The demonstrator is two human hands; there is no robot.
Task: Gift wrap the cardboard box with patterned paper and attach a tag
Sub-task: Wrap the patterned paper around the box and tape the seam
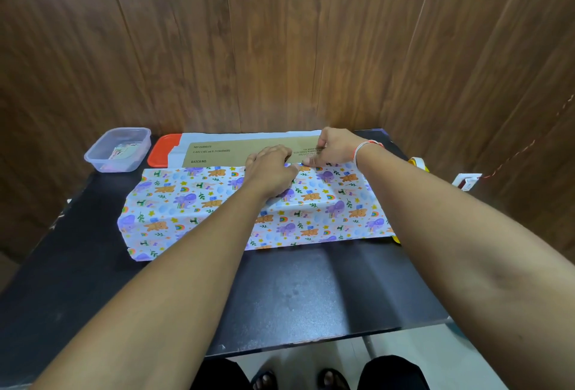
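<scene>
Both hands meet at the far edge of the paper (pixel 217 203), where its patterned side folds up over the box (pixel 242 151). The left hand (pixel 270 172) lies palm down with fingers curled, pressing the paper onto the box top. The right hand (pixel 334 147) pinches something small against the box face just beside the paper's edge — what it grips is too small to tell. A thread band (pixel 368 145) circles the right wrist.

The box lies flat and long across the back of the tabletop (pixel 295 290), its brown face printed with dark lettering still bare along the far side. The paper, white with purple elephants, orange bears and rainbows, covers the near side of the box and spreads toward the person, its left end creased and ragged. Its white underside shows beyond the box at the back.

The tabletop is black and slightly glossy, worn pale in the middle, with chipped edges at the left and front. At its back left corner sits a clear tub (pixel 119 150) holding small items, and just beside it lies a red lid (pixel 157 150), partly under the paper. A tape roll (pixel 418 163) rests at the right edge, half hidden by the right forearm.

Brown wood-grain panels (pixel 280 41) wall in the tabletop on three sides. A white socket (pixel 466 181) is fixed low on the right panel. Pale floor (pixel 420 355) shows below the front edge, along with dark trousers and sandalled feet.
</scene>
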